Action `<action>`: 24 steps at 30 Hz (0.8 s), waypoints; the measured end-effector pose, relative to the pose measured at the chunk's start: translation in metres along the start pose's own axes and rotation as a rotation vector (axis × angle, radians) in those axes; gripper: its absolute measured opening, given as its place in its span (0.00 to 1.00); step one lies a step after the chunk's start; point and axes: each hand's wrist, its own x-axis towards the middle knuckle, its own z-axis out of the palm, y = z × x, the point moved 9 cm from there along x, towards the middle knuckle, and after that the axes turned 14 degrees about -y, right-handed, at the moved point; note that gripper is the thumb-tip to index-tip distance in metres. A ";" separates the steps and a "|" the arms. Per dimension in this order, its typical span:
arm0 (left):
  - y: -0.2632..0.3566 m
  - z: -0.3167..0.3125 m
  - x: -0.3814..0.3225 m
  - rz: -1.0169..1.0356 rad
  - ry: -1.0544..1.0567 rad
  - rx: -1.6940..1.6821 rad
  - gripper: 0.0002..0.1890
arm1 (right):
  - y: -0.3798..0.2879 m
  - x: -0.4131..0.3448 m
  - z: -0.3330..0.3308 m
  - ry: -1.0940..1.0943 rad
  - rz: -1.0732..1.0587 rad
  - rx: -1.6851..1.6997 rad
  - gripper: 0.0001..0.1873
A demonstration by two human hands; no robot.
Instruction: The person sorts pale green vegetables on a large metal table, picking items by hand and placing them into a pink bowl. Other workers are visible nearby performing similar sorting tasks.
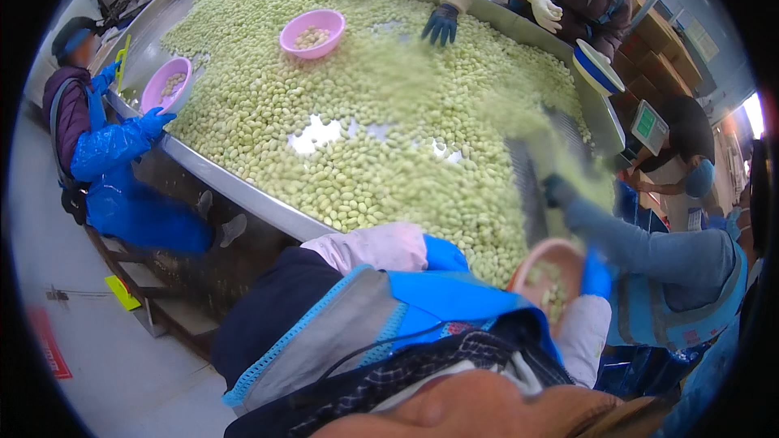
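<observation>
A large metal sorting table (243,185) in front of me is covered with pale green oval beans or small fruits (359,188). My right hand (595,274), in a blue glove, grips the right side of an orange-pink bowl (563,249). Several green and pale pieces lie inside that bowl, which is tilted near the table's edge. My left hand (447,252), also gloved in blue, is at the near edge beside the pieces. My sleeve and apron hide its fingers, so its grip is unclear.
On the heap sits a pink bowl (331,42) holding pale pieces. A worker at left holds another pink bowl (182,88). Opposite, a dark-gloved hand (441,24) touches the heap. At right, a co-worker's arm (645,246) is amid blurred moving pieces. Beyond are a scale (646,125) and cardboard boxes (660,67).
</observation>
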 end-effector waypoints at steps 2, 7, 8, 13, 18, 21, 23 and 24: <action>-0.002 0.001 -0.004 -0.007 -0.003 0.007 0.27 | -0.004 0.007 0.005 0.048 -0.042 -0.046 0.15; 0.017 -0.005 -0.007 -0.216 0.016 -0.021 0.26 | 0.042 0.021 0.040 0.272 -0.164 -0.215 0.19; 0.012 -0.003 -0.012 -0.243 0.031 -0.060 0.26 | 0.026 0.025 0.041 0.152 -0.123 -0.220 0.19; 0.005 -0.004 -0.008 -0.130 0.031 -0.141 0.25 | 0.019 0.021 0.018 0.062 0.027 0.083 0.20; 0.011 -0.005 0.003 -0.085 -0.030 -0.155 0.24 | 0.058 0.004 0.015 0.143 0.330 0.309 0.28; 0.008 -0.002 0.001 -0.092 -0.029 -0.183 0.23 | 0.023 -0.001 -0.001 0.173 0.169 0.285 0.29; 0.008 -0.002 0.003 -0.092 -0.042 -0.186 0.23 | 0.021 0.000 0.002 0.125 0.200 0.311 0.29; 0.009 -0.001 0.003 -0.087 -0.046 -0.188 0.23 | 0.017 0.001 0.002 0.124 0.181 0.288 0.29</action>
